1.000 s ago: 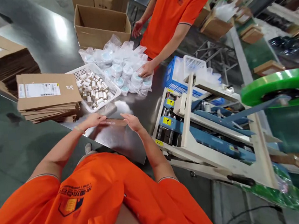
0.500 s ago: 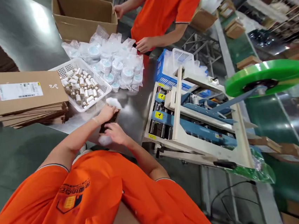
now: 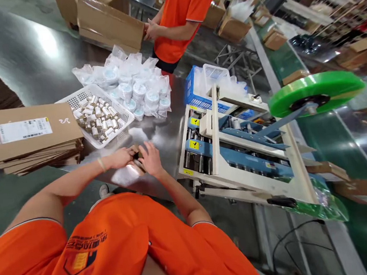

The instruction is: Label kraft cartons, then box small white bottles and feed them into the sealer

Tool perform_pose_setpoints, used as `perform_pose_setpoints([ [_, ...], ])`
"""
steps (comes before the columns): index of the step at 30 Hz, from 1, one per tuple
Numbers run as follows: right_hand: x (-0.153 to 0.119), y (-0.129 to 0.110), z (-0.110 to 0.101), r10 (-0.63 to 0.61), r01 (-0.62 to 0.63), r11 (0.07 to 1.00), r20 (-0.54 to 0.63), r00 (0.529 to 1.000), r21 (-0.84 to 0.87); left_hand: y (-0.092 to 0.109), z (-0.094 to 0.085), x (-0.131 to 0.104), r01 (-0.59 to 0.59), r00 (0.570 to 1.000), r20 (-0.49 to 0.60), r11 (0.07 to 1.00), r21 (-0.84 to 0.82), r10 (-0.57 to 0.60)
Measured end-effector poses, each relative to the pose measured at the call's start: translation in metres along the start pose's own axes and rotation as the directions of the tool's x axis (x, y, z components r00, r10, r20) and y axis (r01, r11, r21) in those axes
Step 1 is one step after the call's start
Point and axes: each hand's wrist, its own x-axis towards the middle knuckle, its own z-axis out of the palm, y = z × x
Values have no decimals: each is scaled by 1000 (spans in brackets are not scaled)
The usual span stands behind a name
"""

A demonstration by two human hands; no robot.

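Note:
Above the metal table (image 3: 157, 133) in front of me, I hold a small brown cardboard box (image 3: 138, 167) between both hands. My left hand (image 3: 122, 157) grips its left end with curled fingers. On the other side, my right hand (image 3: 151, 158) has its fingers bent over the box's top and right edge. My fingers hide much of the box, and what lies inside cannot be made out. Just beyond my hands is a white perforated basket (image 3: 125, 113) of small labelled vials (image 3: 98, 115).
A pile of bagged round white tubs (image 3: 140, 90) lies behind the basket. Flat cartons (image 3: 33, 128) are stacked at left. On the right stands a taping machine (image 3: 236, 149) with a green tape roll (image 3: 315, 93). Across the table, a co-worker (image 3: 176, 30) handles a large carton (image 3: 111, 25).
The white padding that showed at both ends of the brown cardboard is out of sight. My right hand has moved up beside my left. The co-worker's hands are together at the large carton, which has shifted.

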Motion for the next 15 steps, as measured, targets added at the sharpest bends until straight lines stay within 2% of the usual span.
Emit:
perform_pose_setpoints([
  [1,2,-2,-1,105,-105,994,6,994,9,2,2,5,29,999,14,1000,-2,-29],
  [3,3,-15,6,228,-228,974,73,971,-8,8,8,13,183,977,-105,983,-20,-184],
  [4,1,-23,13,245,-243,969,100,964,-34,11,12,15,275,942,-189,961,-42,-278],
  [6,-6,-39,30,245,-235,967,104,964,-100,14,24,13,428,826,-351,896,-119,-442],
  [8,-12,-44,43,234,-219,965,93,968,-144,15,36,7,508,726,-428,839,-193,-539],
  [10,-14,-32,46,227,-215,968,88,970,-129,14,47,2,526,649,-460,794,-306,-607],
  [12,-13,-10,42,243,-243,970,28,970,7,15,55,-2,505,567,-477,741,-442,-671],
  [13,-12,1,39,252,-248,959,-12,968,137,16,58,-4,474,547,-467,717,-511,-694],
  [14,-12,10,38,261,-237,926,-43,964,292,18,60,-7,431,552,-444,697,-573,-706],
  [15,-13,16,38,261,-212,872,-54,964,440,21,61,-10,389,584,-414,688,-613,-699],
])
